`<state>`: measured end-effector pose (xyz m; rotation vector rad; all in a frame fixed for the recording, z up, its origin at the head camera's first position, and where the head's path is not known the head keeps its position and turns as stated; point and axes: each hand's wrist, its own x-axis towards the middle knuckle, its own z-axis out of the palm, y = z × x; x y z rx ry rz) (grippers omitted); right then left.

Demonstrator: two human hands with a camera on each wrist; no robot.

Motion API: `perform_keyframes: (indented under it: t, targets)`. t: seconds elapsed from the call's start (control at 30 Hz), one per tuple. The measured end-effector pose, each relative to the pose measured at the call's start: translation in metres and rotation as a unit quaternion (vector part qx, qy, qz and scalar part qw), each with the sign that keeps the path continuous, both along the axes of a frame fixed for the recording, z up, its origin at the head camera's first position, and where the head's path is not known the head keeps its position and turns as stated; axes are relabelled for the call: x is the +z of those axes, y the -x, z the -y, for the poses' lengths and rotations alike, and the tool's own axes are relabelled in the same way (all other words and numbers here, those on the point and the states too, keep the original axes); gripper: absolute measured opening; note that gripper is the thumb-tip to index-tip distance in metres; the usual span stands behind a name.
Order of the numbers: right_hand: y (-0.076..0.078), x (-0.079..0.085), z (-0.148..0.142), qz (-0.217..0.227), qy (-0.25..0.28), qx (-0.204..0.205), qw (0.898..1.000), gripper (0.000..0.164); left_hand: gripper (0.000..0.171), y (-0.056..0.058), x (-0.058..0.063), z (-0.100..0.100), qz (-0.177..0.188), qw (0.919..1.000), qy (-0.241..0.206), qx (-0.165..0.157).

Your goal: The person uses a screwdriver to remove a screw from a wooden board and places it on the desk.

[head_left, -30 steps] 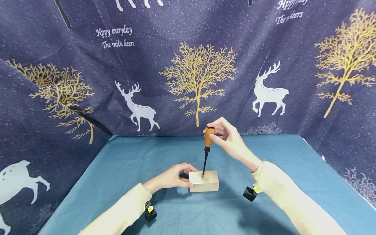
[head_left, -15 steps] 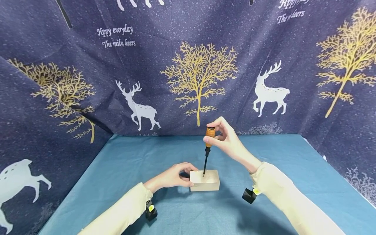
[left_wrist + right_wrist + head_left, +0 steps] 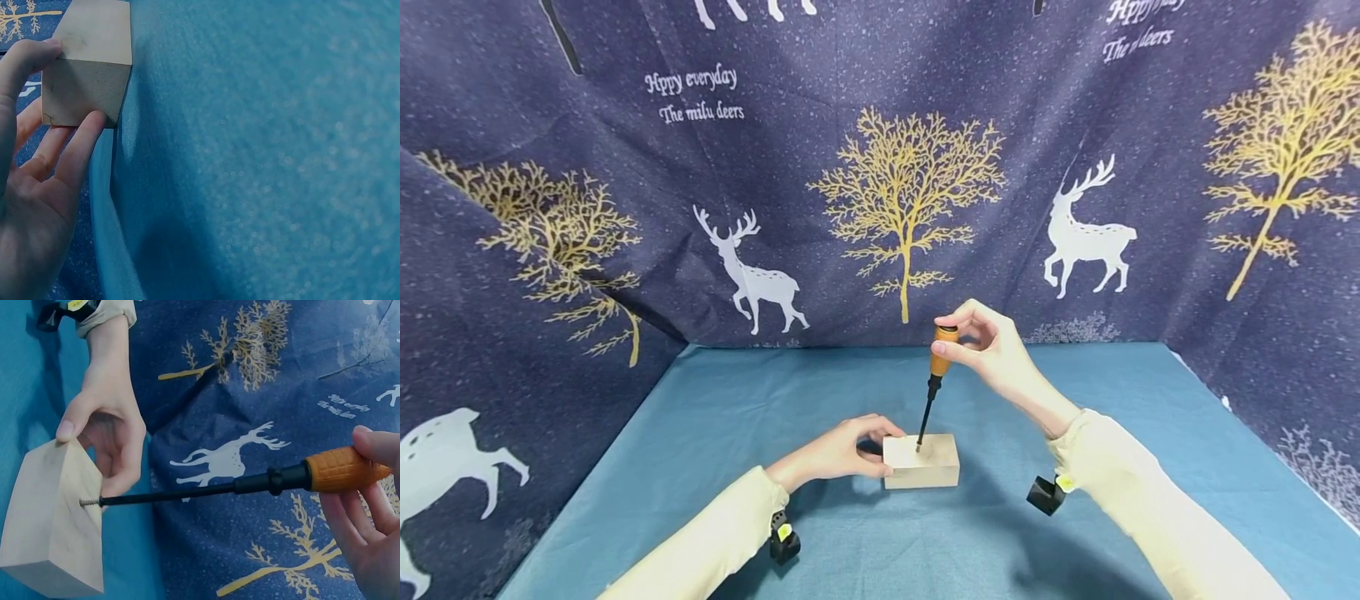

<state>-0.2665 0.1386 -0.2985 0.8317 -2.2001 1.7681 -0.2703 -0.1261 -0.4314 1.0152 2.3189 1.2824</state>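
Note:
A pale wooden block [image 3: 921,477] lies on the blue cloth in the head view. My left hand [image 3: 842,450] grips its left end, thumb on the near side and fingers round the far side. A screwdriver [image 3: 942,360] with an orange handle and black shaft stands over the block, leaning slightly right. The fingers and thumb of my right hand [image 3: 996,354] pinch its handle near the top. In the right wrist view, the shaft's tip meets a screw [image 3: 90,502] that sticks partly out of the block's face.
Blue cloth [image 3: 760,392] covers the table. Behind it and at the sides hangs a dark blue curtain [image 3: 865,67] printed with deer and golden trees. Black wrist cameras [image 3: 1047,495] hang below both cream sleeves [image 3: 715,533].
The right hand and the screwdriver's handle have shifted slightly right, so the screwdriver leans more. Its tip stays at the same spot on the block. The left hand keeps its hold.

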Motion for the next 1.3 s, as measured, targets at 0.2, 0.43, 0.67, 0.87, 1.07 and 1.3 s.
perform_keyframes:
  t: [0.2,0.43,0.67,0.87,1.07,1.3]
  targets:
    - [0.001,-0.002,-0.002,-0.034,-0.016,0.054,0.998,0.028,0.043,-0.001,0.001,0.001,0.005,1.0000,0.007,0.002]
    - [0.002,-0.009,0.002,-0.076,-0.024,0.102,0.992,0.025,0.043,0.000,0.000,0.001,0.005,1.0000,0.004,0.000]
    - [-0.001,-0.015,0.008,-0.068,0.011,0.091,0.993,0.024,0.042,-0.001,0.002,0.001,0.008,1.0000,0.003,0.000]
    - [-0.002,-0.019,0.009,-0.047,-0.002,0.030,0.998,0.030,0.041,-0.001,0.003,0.000,0.006,1.0000,0.001,-0.004]
    - [-0.003,-0.014,0.010,-0.049,-0.056,-0.042,0.996,0.039,0.042,-0.001,0.003,0.000,0.011,0.9999,0.001,-0.003]
    - [-0.004,-0.010,0.009,-0.062,-0.058,-0.041,0.996,0.032,0.041,-0.001,0.002,0.000,0.019,0.9998,-0.002,-0.002]
